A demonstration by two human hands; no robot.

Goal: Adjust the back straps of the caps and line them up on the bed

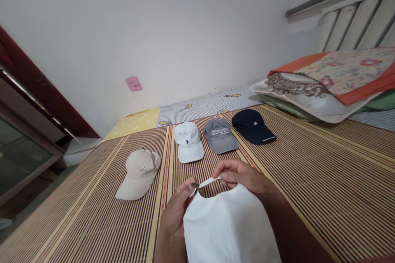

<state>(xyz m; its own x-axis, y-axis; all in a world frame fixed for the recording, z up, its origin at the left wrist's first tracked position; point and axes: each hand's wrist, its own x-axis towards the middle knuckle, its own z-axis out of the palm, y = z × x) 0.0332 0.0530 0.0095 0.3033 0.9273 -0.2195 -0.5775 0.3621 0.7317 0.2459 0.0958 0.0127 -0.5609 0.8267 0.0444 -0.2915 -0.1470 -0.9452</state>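
Note:
A white baseball cap [226, 222] is held up close in front of me, its back opening and strap facing away. My left hand [177, 209] is closed on the strap's left end, beside a dark metal buckle [195, 185]. Fingers of my right hand [240, 176] pinch the right part of the white strap [208, 182]. Beyond the hands lie a beige cap [139, 172], a white cap [187, 141] with a small dark logo, a grey cap [220, 134] with lettering, and a navy cap [251, 126]. The held cap's brim is out of view.
A striped bamboo mat [92, 197] covers the bed. Stacked pillows [324, 86] rest at the far right, below a radiator [354, 24]. A pink note [133, 84] is stuck to the white wall [185, 28]. At the left stands a glass-fronted cabinet [21, 152].

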